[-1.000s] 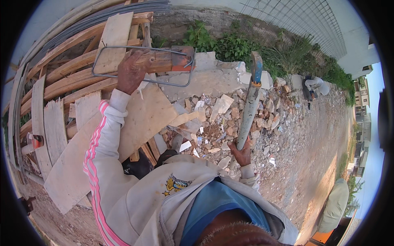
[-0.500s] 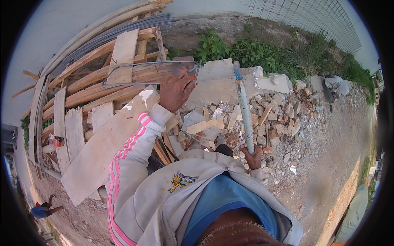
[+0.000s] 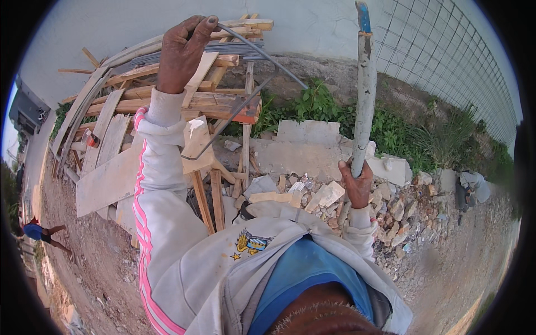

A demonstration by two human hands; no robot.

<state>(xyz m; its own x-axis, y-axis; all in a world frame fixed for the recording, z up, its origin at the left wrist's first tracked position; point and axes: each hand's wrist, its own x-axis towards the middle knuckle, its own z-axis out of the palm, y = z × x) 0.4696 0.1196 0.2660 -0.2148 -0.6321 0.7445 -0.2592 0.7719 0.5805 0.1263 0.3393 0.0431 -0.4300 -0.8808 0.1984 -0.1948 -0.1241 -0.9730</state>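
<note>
My left hand (image 3: 184, 53) is raised at the upper left, closed with thumb and fingers pinching a bent steel rod (image 3: 261, 52). The thin grey rod has straight sides and sharp corners, like a rebar stirrup, and slants down over the lumber. My right hand (image 3: 357, 181) is wrapped round the lower part of a long pale, scuffed pipe (image 3: 364, 100) with a blue top end. The pipe stands nearly upright in the view. Below the rod is a wooden beam with a reddish end block (image 3: 248, 111).
Stacked planks and beams (image 3: 139, 106) fill the left, with a red-and-white cup (image 3: 89, 138) on them. Broken rubble (image 3: 391, 209) lies beyond my right hand. Green plants (image 3: 318, 106) and wire mesh (image 3: 441, 61) line the wall. A person (image 3: 42, 231) is at far left.
My left hand has lifted up and left, taking the bent rod off the reddish block and tilting it. My right hand has raised the pipe up and to the right. The view has shifted.
</note>
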